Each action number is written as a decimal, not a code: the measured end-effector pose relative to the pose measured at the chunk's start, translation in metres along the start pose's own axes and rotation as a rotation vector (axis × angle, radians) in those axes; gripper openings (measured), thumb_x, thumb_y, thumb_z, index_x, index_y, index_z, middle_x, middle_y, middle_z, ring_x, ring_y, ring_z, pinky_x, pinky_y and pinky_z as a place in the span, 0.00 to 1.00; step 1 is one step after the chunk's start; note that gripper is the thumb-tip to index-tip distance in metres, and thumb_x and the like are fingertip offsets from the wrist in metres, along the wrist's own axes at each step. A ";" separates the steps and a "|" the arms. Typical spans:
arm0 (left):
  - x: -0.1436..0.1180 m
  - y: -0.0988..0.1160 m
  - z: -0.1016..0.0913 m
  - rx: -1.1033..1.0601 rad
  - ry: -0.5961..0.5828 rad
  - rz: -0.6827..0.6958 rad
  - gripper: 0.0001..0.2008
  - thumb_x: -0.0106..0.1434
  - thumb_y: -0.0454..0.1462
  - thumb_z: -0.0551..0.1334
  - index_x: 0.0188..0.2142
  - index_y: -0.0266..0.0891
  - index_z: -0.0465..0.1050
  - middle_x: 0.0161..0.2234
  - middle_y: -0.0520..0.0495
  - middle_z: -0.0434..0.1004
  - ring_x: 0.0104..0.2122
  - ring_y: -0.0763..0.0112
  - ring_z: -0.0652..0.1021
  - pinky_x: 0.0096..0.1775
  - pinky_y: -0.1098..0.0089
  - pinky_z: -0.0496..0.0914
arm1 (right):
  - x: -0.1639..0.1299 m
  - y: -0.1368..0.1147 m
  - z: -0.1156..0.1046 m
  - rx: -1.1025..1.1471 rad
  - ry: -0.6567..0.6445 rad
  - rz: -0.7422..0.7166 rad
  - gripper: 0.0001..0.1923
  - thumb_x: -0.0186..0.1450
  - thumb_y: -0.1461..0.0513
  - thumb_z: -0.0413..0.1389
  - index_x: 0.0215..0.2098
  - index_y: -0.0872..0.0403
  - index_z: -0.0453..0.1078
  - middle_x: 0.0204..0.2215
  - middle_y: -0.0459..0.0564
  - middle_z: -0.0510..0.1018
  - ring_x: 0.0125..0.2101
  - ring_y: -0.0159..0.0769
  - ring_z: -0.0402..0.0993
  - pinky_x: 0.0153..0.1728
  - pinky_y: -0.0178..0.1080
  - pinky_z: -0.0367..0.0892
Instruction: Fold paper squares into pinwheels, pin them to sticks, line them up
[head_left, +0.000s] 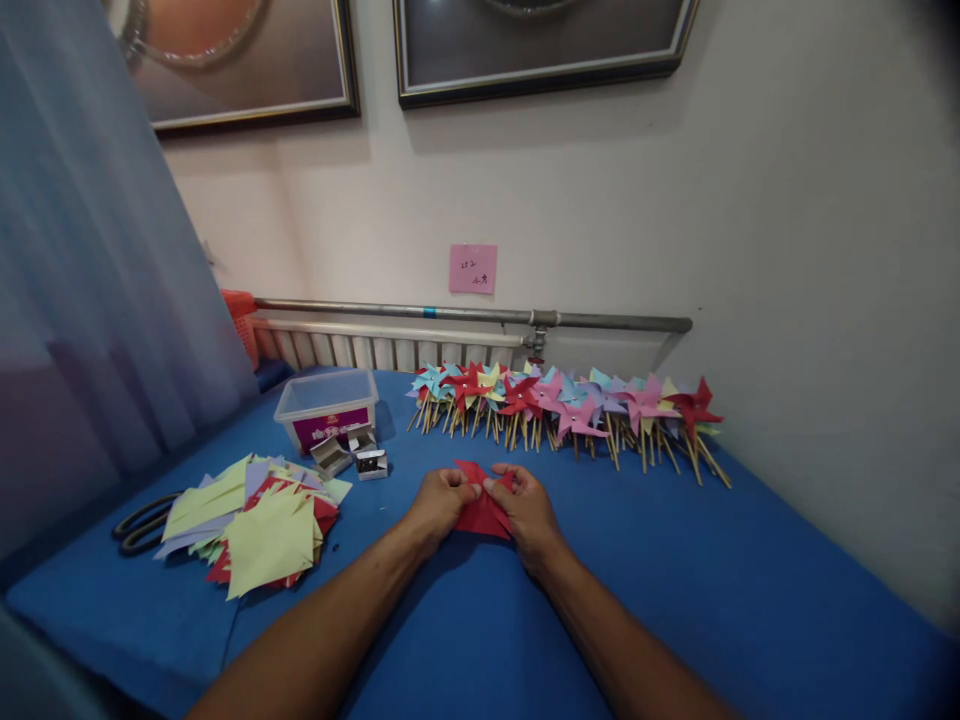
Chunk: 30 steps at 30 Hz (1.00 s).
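Note:
A red paper pinwheel [482, 518] is held between my two hands, just above the blue cloth. My left hand [444, 502] pinches its left side, the thumb pressed near the middle. On the other side my right hand [526, 506] grips the paper, its thumb also close to the centre. The blades look partly folded inward, and the fingers hide some of them. Beyond my hands lies a long row of finished pinwheels [576, 412] on thin wooden sticks, in red, pink, yellow, blue and purple.
To the left are a pile of cut paper squares [270, 540], black-handled scissors [142, 525], a clear plastic tub [330, 395] and small open boxes [371, 464]. A radiator [360, 350] and pipe [480, 315] run along the wall. A curtain [97, 250] hangs at left.

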<state>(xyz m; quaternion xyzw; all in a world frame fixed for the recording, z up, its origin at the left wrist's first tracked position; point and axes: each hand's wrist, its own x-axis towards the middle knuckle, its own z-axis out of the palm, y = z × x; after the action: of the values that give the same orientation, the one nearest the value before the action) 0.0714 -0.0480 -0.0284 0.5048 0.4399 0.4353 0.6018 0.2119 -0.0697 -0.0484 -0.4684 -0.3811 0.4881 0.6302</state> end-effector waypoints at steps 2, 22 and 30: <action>0.000 0.000 0.000 0.001 -0.009 0.003 0.18 0.42 0.43 0.72 0.18 0.39 0.64 0.15 0.57 0.63 0.17 0.80 0.60 0.23 0.73 0.52 | 0.000 0.001 0.000 -0.022 0.008 -0.035 0.26 0.47 0.51 0.72 0.39 0.51 0.71 0.23 0.42 0.78 0.22 0.35 0.73 0.26 0.38 0.67; -0.006 0.006 0.003 -0.099 -0.040 -0.035 0.23 0.40 0.49 0.76 0.20 0.38 0.66 0.18 0.54 0.68 0.19 0.78 0.65 0.25 0.73 0.56 | -0.001 0.004 -0.001 -0.327 0.127 -0.262 0.14 0.54 0.54 0.66 0.38 0.47 0.74 0.30 0.45 0.80 0.33 0.43 0.75 0.32 0.40 0.68; -0.001 0.000 0.002 -0.045 -0.012 -0.009 0.22 0.39 0.45 0.76 0.19 0.39 0.64 0.16 0.57 0.65 0.17 0.80 0.62 0.23 0.74 0.53 | -0.006 -0.006 0.000 -0.393 0.144 -0.269 0.12 0.54 0.56 0.65 0.36 0.48 0.75 0.31 0.46 0.80 0.34 0.44 0.75 0.35 0.43 0.68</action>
<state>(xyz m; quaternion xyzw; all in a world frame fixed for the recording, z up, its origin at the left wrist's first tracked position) 0.0726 -0.0497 -0.0279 0.4917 0.4284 0.4393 0.6178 0.2118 -0.0755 -0.0431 -0.5604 -0.4818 0.2817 0.6119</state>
